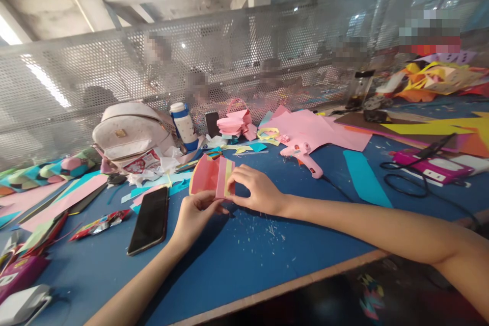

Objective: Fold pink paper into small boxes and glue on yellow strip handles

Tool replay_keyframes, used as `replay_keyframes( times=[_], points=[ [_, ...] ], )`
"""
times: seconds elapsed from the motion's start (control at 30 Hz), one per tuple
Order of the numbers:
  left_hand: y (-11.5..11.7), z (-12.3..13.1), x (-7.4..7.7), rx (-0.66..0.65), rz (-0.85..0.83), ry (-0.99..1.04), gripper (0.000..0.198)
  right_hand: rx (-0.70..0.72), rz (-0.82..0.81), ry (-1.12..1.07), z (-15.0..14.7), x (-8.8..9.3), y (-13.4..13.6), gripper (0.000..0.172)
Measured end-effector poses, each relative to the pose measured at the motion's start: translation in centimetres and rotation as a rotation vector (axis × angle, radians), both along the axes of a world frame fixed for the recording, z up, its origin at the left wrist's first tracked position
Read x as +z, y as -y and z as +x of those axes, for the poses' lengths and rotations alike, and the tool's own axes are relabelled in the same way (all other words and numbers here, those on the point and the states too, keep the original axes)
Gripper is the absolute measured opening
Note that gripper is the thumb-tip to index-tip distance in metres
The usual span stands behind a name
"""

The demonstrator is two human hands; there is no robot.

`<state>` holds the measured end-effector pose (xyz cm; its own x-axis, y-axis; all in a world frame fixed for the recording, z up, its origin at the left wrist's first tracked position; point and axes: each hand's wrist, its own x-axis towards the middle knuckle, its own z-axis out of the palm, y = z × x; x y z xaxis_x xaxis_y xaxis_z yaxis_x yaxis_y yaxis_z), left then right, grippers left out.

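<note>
A folded pink paper piece (208,174) with yellow edging is held upright above the blue table (244,275), near the middle of the view. My left hand (196,216) grips its lower edge, with thumb and fingers pressed together. At its right side, my right hand (257,191) pinches the yellow and pink strip between thumb and fingers. A pink glue gun (303,158) lies to the right, beyond my right hand. To the left of my left hand lies a black phone (150,221).
Behind the hands stand a pale backpack (132,130), a bottle (185,127) and pink paper sheets (321,130). A purple power strip (431,167) with black cables lies at the right. A red wrapper (100,224) is at the left. A perforated metal screen (244,56) runs behind.
</note>
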<state>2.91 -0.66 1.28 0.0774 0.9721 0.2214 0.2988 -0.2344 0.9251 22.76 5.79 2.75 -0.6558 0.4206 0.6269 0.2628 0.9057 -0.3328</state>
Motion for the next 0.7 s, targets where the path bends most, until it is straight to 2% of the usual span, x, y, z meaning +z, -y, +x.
replay_keyframes(
  times=[0.3, 0.4, 0.53, 0.7],
  points=[
    [-0.1, 0.1, 0.2, 0.008, 0.014, -0.061, 0.022, -0.024, -0.002, -0.010, 0.1, 0.1, -0.2, 0.004],
    [0.0, 0.2, 0.2, 0.009, 0.031, -0.094, 0.021, -0.031, 0.067, -0.008, 0.5, 0.3, -0.8, 0.011],
    [0.2, 0.1, 0.4, -0.039, 0.077, -0.109, 0.020, 0.058, 0.161, 0.039, 1.0, 0.4, -2.0, 0.014],
    [0.3, -0.2, 0.7, -0.063, 0.164, -0.214, 0.020, 0.119, 0.133, 0.085, 1.0, -0.2, -2.7, 0.020]
  ],
)
